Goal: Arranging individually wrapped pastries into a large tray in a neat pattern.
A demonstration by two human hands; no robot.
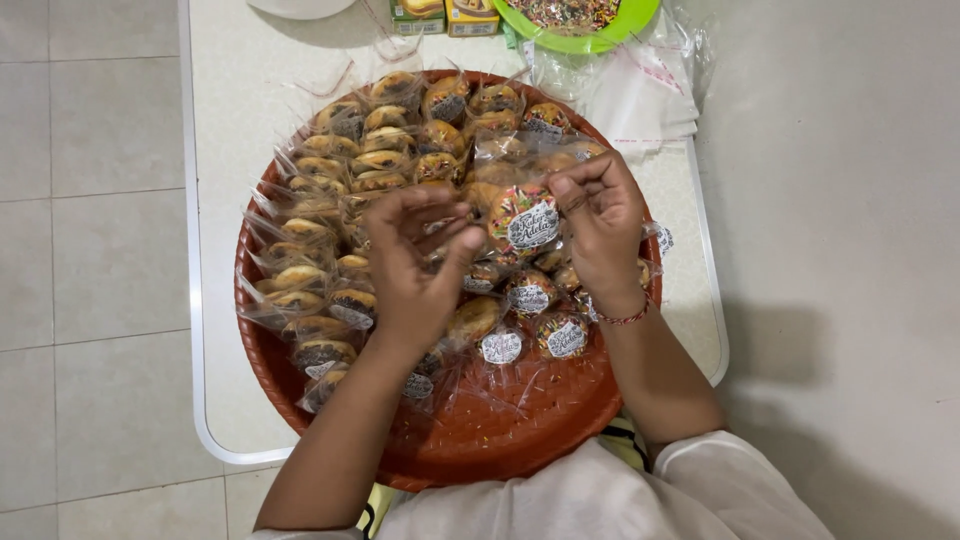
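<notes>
Both hands at centre frame, right hand (600, 225) pinching the wrapped cookie (522, 220) above the red tray (500, 440), left hand (420, 260) fingers curled at its wrapper — best kept taut, pressed gently.

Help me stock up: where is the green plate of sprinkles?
In the head view, the green plate of sprinkles sits at the table's far edge, right of centre, beyond the round orange tray.

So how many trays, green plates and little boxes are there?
Tray: 1
Green plate: 1
Boxes: 2
Total: 4
</notes>
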